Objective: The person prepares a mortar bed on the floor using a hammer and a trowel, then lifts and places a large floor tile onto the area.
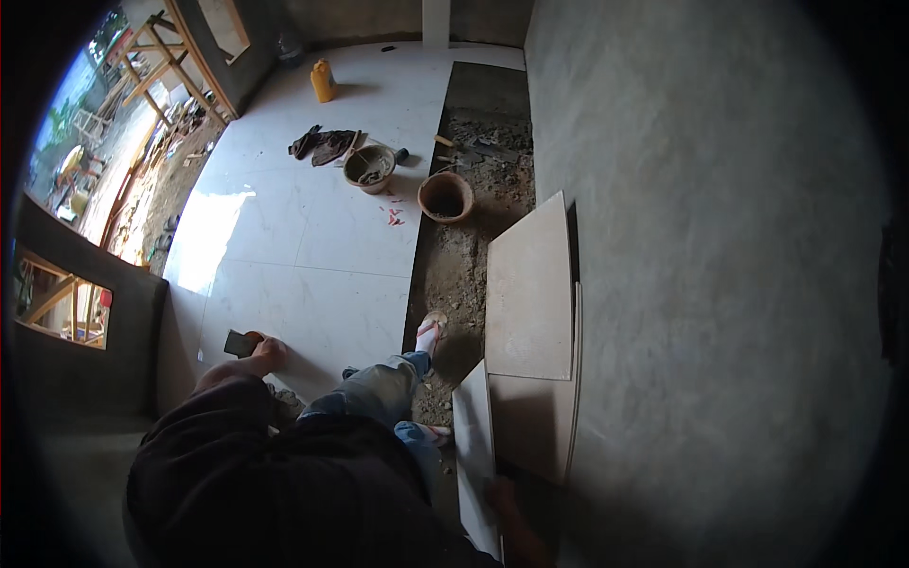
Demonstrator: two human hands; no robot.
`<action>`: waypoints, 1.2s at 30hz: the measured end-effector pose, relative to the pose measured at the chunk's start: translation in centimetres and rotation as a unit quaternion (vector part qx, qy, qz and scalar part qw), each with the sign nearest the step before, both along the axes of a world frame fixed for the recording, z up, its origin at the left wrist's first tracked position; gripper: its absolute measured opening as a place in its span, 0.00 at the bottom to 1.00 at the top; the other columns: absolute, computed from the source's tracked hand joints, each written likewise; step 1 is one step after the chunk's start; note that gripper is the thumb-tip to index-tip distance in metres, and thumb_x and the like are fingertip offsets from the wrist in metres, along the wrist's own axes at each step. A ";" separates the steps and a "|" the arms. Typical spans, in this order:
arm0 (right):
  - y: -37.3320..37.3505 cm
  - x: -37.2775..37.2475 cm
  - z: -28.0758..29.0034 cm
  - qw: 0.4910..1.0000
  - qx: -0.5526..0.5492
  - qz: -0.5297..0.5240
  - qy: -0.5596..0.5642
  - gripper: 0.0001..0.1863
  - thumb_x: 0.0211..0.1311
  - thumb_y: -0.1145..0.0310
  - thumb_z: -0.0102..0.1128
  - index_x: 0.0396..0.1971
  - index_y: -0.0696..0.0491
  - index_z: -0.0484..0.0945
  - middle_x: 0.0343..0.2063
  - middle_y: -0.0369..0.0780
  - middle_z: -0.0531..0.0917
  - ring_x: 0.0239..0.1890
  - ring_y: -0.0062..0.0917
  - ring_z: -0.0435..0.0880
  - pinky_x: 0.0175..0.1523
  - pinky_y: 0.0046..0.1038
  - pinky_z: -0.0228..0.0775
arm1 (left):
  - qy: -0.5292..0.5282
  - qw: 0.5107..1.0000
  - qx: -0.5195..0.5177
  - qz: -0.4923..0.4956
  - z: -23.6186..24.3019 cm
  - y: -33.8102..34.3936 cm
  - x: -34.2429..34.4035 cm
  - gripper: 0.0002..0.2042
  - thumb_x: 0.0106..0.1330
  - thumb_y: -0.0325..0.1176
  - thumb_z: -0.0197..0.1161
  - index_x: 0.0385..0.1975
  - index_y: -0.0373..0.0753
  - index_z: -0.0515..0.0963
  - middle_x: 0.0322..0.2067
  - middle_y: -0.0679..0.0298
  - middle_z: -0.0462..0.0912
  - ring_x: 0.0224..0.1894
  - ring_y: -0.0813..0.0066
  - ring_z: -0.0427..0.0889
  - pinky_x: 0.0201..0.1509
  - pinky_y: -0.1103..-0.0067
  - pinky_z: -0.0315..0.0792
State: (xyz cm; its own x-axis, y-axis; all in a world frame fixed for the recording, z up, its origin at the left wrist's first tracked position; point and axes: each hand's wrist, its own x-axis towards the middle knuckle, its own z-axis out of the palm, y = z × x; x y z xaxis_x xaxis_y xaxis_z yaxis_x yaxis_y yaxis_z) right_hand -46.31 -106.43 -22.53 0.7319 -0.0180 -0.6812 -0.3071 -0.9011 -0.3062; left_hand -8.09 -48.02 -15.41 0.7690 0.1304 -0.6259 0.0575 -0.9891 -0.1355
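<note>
At the lower left, my left hand [270, 353] is closed around a dark grey, flat-ended tool [239, 343] with an orange-brown part, low over the white tiled floor [350, 303]. Its exact kind is hidden by the hand. My right hand [502, 496] is in shadow at the lower edge, gripping the side of a tilted white floor tile [472, 426]. Beside it, large tiles [532, 293] lean against the right wall with their beige backs showing. My feet, in socks and sandals, stand on the untiled dirt strip [450, 284].
A brown bucket [445, 197] stands on the strip, near loose mortar [488, 151]. On the tiles are a bucket of mortar [369, 168], a dark cloth [325, 145], red bits [394, 216] and a yellow jerrycan [323, 81]. A doorway opens at the upper left.
</note>
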 end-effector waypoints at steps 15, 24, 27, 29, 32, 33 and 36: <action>-2.9 44.3 26.4 0.991 -0.081 -0.053 -0.090 0.31 0.57 0.50 0.53 0.16 0.68 0.75 0.22 0.61 0.76 0.31 0.54 0.78 0.40 0.44 0.69 | 0.062 0.842 -0.465 0.267 -1.6 -29.9 11.9 0.13 0.56 0.36 0.54 0.37 0.39 0.79 0.31 0.53 0.82 0.38 0.60 0.82 0.39 0.67 0.74; 1.9 70.7 38.9 0.961 -0.125 0.003 -0.247 0.31 0.59 0.55 0.55 0.09 0.69 0.69 0.11 0.59 0.70 0.18 0.51 0.73 0.30 0.44 0.65 | 0.531 0.347 -0.382 0.672 0.6 -45.8 15.5 0.44 0.61 0.68 0.33 0.67 0.37 0.38 0.65 0.42 0.48 0.66 0.46 0.52 0.62 0.50 0.54; 3.6 74.6 44.0 0.942 -0.071 -0.006 -0.328 0.30 0.61 0.55 0.54 0.12 0.69 0.69 0.11 0.55 0.71 0.14 0.44 0.68 0.29 0.42 0.64 | 0.497 0.124 -0.478 0.714 2.8 -49.3 22.4 0.47 0.57 0.71 0.34 0.66 0.36 0.45 0.64 0.46 0.52 0.63 0.50 0.60 0.62 0.52 0.56; 4.0 75.5 45.8 0.927 -0.052 -0.015 -0.370 0.28 0.62 0.55 0.54 0.14 0.68 0.70 0.13 0.53 0.73 0.15 0.41 0.66 0.29 0.40 0.64 | 0.357 0.014 -0.645 0.676 3.9 -49.3 28.2 0.42 0.61 0.67 0.31 0.64 0.36 0.53 0.62 0.54 0.61 0.63 0.58 0.62 0.63 0.58 0.57; 6.8 76.1 49.2 0.940 -0.060 -0.052 -0.332 0.22 0.62 0.58 0.54 0.22 0.66 0.75 0.26 0.51 0.78 0.24 0.34 0.73 0.34 0.34 0.66 | 0.266 0.075 -0.599 0.752 5.5 -46.6 35.8 0.36 0.63 0.62 0.32 0.58 0.37 0.64 0.57 0.58 0.69 0.58 0.61 0.69 0.60 0.60 0.61; 7.7 76.2 49.7 0.937 0.042 -0.056 -0.342 0.19 0.62 0.61 0.55 0.25 0.66 0.76 0.30 0.50 0.78 0.30 0.32 0.75 0.38 0.31 0.67 | 0.220 0.050 -0.611 0.759 6.2 -44.6 37.2 0.35 0.63 0.61 0.31 0.57 0.38 0.65 0.55 0.58 0.71 0.56 0.61 0.71 0.59 0.59 0.63; 8.5 76.7 50.2 0.909 0.223 -0.057 -0.346 0.14 0.61 0.66 0.56 0.31 0.65 0.76 0.37 0.46 0.79 0.40 0.27 0.76 0.45 0.28 0.66 | 0.148 -0.020 -0.629 0.763 6.4 -39.1 39.3 0.32 0.64 0.59 0.30 0.55 0.41 0.69 0.51 0.57 0.74 0.53 0.59 0.74 0.58 0.58 0.65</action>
State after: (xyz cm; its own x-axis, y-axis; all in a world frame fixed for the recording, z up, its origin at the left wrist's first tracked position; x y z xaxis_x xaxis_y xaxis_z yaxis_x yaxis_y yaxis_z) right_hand 30.35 -97.93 27.63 0.9989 0.0446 -0.0155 0.0152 -0.6144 -0.7889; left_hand 31.21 -87.10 -9.01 0.4232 -0.4171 -0.8044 0.2731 0.9052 -0.3257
